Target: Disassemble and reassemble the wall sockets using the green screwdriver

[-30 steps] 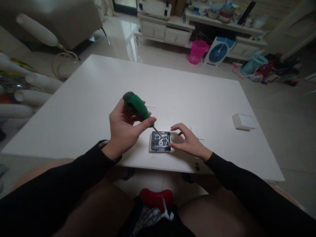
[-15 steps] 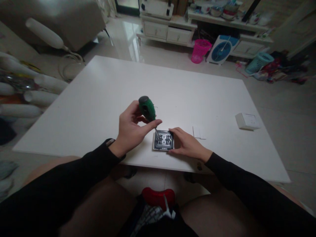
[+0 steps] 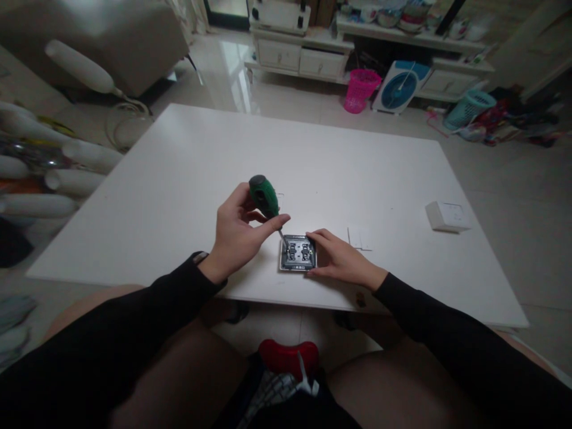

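Note:
My left hand (image 3: 239,235) is closed around a green-handled screwdriver (image 3: 264,197), held almost upright. Its metal tip meets the upper left part of a small square switch module (image 3: 297,254) lying back side up near the front edge of the white table (image 3: 223,155). My right hand (image 3: 342,260) rests against the module's right side, thumb and fingers clasping its edge and holding it flat on the table.
A thin white cover plate (image 3: 360,237) lies just right of my right hand. A white switch box (image 3: 447,216) sits near the table's right edge. Beyond the table are a pink bin (image 3: 360,89), a blue fan (image 3: 397,89) and white drawers (image 3: 299,59). White tubes (image 3: 53,179) lie left.
The screwdriver has swung from a leftward lean to near upright, its tip shifting to the module's left side. My right hand closed in and gripped the module's right edge.

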The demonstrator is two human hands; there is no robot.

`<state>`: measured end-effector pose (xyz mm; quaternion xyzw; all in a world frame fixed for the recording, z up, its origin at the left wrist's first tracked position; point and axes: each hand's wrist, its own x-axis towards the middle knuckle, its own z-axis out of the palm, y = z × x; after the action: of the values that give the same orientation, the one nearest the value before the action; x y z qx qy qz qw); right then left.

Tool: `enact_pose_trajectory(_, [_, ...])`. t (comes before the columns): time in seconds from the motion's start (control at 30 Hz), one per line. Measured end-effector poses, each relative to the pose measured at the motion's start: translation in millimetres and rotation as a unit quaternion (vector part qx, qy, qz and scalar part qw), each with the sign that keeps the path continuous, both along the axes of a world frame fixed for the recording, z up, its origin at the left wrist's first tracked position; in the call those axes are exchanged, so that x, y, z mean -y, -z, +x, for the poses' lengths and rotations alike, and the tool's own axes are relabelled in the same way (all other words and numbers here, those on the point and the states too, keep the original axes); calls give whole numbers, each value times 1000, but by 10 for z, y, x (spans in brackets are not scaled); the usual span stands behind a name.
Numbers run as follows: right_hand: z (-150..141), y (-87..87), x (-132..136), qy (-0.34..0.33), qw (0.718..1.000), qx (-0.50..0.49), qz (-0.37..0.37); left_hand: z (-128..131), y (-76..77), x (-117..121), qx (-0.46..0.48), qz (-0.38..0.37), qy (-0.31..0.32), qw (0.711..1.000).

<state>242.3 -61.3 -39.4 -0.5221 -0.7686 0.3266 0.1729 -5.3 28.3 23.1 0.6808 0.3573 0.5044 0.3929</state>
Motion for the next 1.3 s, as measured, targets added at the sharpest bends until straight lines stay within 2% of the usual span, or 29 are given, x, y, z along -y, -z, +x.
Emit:
enact_pose_trajectory(0.67, [-3, 2, 3, -3, 1000, 0, 2, 5, -13, 19, -23, -16, 0, 1000])
enact_pose_trajectory(0.93, [-4, 5, 7, -2, 1000, -4, -2, 13, 15, 38, -32, -17, 22, 999])
enact_pose_trajectory(1.3, [-11, -8, 4, -1, 1000, -7, -7, -13, 56, 67, -70, 24, 53, 996])
